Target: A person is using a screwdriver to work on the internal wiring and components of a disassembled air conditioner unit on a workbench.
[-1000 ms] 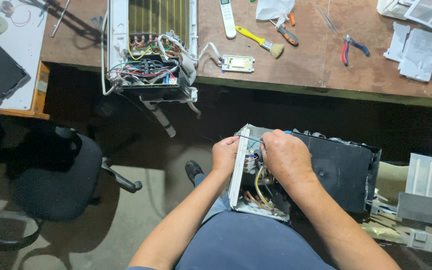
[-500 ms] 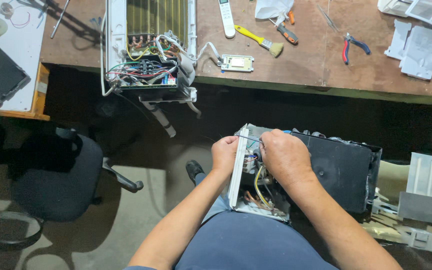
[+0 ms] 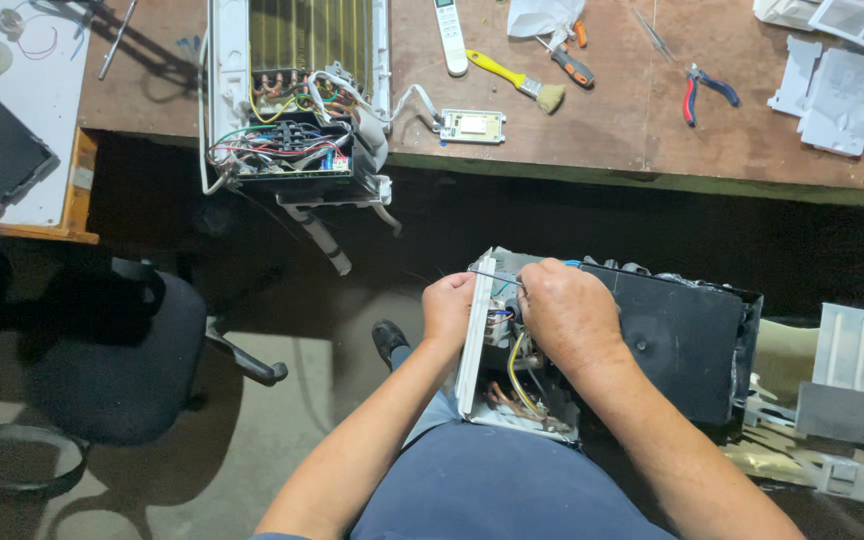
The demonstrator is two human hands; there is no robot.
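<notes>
Head view, left hand (image 3: pixel 449 308) gripping white panel (image 3: pixel 474 335), right hand (image 3: pixel 570 315) closed, seemingly pinching wire (image 3: pixel 497 277).

Crumpled white plastic bag (image 3: pixel 544 16) on workbench (image 3: pixel 612 130), top centre

Single head-worn view, looking steeply down from above; lap and both forearms close at the bottom, workbench (image 3: pixel 602 150) edge farther off across the top.

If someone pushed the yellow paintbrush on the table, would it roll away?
Probably not. The yellow paintbrush has a flat-looking handle and wide bristles, so it would likely slide on the wooden table. It looks light and stiff, with only the bristles bending.
</notes>
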